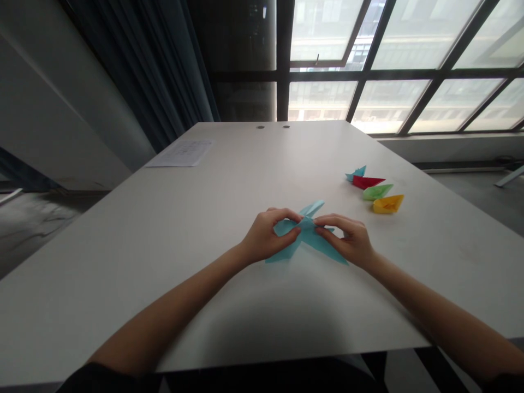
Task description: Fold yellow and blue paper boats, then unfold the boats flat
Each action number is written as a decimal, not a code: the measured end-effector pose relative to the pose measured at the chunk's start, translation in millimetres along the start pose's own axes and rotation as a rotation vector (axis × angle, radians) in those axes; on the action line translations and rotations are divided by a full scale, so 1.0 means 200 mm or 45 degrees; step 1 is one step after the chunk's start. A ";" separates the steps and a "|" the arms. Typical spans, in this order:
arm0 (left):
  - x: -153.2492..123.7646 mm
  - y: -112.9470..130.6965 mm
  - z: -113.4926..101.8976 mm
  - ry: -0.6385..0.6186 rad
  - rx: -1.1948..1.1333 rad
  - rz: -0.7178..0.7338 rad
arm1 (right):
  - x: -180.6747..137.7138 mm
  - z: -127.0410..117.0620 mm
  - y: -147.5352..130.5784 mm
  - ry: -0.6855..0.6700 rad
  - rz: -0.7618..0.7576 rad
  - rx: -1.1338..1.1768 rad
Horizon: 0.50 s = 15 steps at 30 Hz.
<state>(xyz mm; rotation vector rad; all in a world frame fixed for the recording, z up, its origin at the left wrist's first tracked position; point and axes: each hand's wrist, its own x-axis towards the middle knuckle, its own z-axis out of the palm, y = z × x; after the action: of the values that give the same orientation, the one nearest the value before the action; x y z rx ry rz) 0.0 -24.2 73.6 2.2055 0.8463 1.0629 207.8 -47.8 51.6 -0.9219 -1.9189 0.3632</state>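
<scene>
Left hand [271, 233] and right hand [350, 238], thumbs near fingertips, pinch our blue paper [325, 245] centrally, likely steadying creases; four paper boats [377, 192] sit aside, probably for room.

Daylight reached you through the dark-framed glass windows [393, 103], which were pale with glare, while the dark blue pleated fabric curtain [164, 65] sat dim. A soft shadow [270, 322] darkened the white flat-topped desk [245, 174] before you; wide-angle distortion stretched your view's edges.
</scene>
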 end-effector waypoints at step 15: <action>0.00 0.02 -0.02 -0.158 0.123 0.123 | 0.00 0.00 0.03 -0.083 -0.168 -0.023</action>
<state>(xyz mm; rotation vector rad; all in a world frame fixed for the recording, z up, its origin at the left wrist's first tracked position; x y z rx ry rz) -1.7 -26.6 78.9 2.3871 0.7583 0.9357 210.7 -44.8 48.0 -0.7988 -2.0338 0.3011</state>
